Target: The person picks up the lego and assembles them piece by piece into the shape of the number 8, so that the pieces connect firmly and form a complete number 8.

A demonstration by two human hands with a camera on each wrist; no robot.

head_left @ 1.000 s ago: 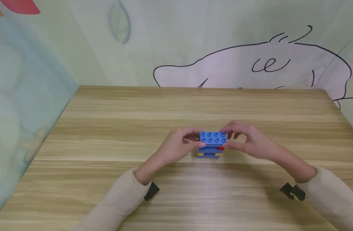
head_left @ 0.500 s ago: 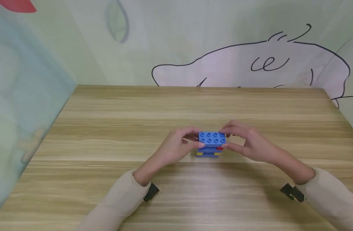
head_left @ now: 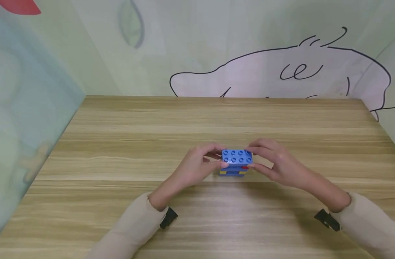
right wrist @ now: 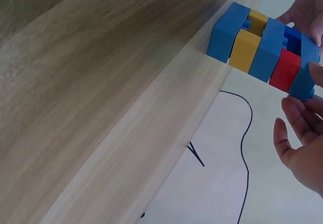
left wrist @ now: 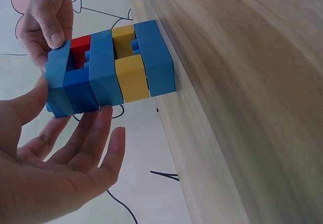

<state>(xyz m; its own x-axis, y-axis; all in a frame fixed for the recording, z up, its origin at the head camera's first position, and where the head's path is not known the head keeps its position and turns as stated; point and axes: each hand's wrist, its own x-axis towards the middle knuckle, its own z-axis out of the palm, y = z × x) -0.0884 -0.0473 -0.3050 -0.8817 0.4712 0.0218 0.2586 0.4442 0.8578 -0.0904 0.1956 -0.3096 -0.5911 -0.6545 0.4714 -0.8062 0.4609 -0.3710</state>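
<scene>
A small tower of toy building bricks stands on the wooden table. At its top lies a long blue brick (head_left: 237, 157), studs up. My left hand (head_left: 197, 165) pinches this brick's left end between thumb and fingers. At the right end my right hand (head_left: 281, 163) pinches it too, thumb in front. Below, a small dark blue brick (left wrist: 81, 91) sits on the left side and a red brick (right wrist: 285, 69) on the right. Under them come another long blue brick (left wrist: 104, 67), two yellow bricks (left wrist: 132, 78) with a gap between, and a long blue base brick (left wrist: 155, 57).
The wood-grain table (head_left: 136, 126) reaches back to a wall (head_left: 197, 43) printed with cartoon outlines. Another pale printed wall (head_left: 26, 108) runs along the left side. Dark straps with small devices sit at both sleeve cuffs.
Both hands have sunk slightly together with the top blue brick, and the gap of studs beneath it has narrowed. The lower tower stays in place.
</scene>
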